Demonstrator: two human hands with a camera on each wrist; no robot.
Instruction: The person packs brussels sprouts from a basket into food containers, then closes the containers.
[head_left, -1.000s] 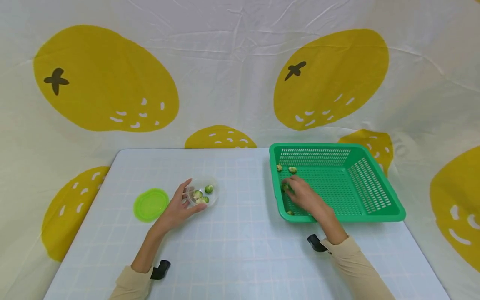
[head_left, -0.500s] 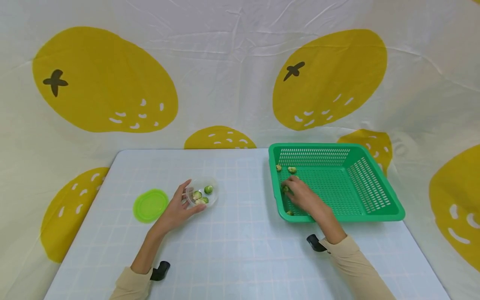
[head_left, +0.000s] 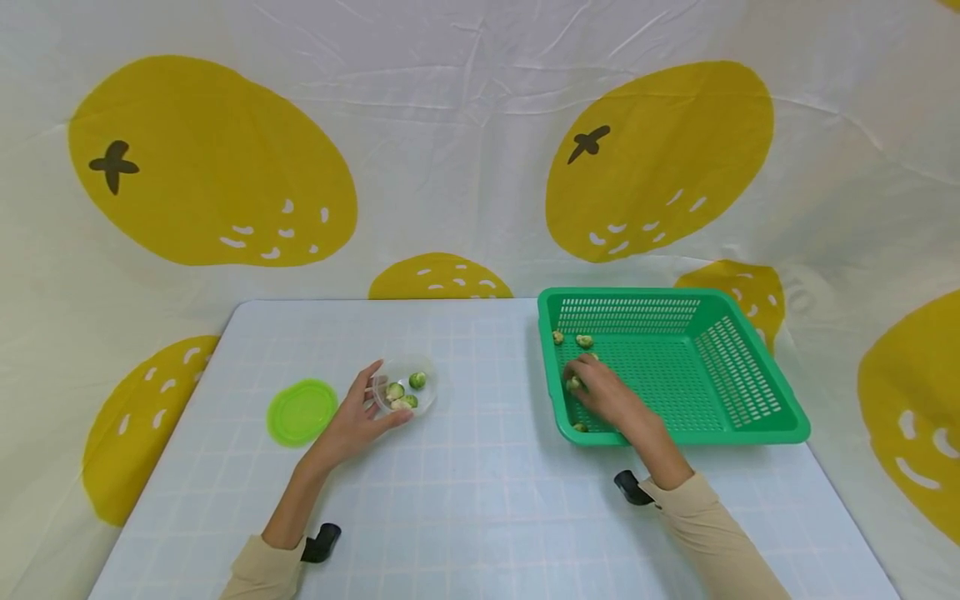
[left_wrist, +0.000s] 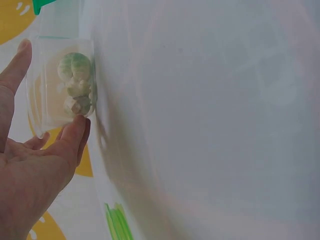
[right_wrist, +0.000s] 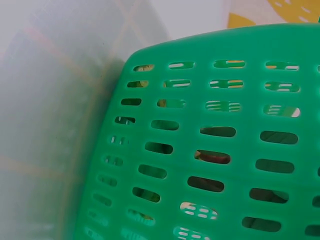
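Note:
On the left, my left hand [head_left: 358, 422] holds a clear plastic container [head_left: 426, 401], with fingers and thumb on opposite sides of it. Several Brussels sprouts [head_left: 417, 380] lie inside; the left wrist view shows some of these sprouts [left_wrist: 75, 67] through the container's side wall [left_wrist: 52, 107]. My right hand [head_left: 604, 393] reaches down into a green basket [head_left: 750, 392], fingers bent around a Brussels sprout [head_left: 574, 383] near its left wall. From the right wrist, the basket's slotted wall [right_wrist: 235, 192] hides most of that hand.
Other sprouts [head_left: 584, 341] lie along the basket's left side, one of them at the near left corner. A lime-green lid [head_left: 302, 412] lies left of the container. The checked cloth [head_left: 480, 500] covers the table, and a patterned curtain [head_left: 450, 167] hangs behind.
My right hand has stayed at the basket's left side, its fingers shifting slightly around the sprout, which shows paler now. The left hand and container keep their place.

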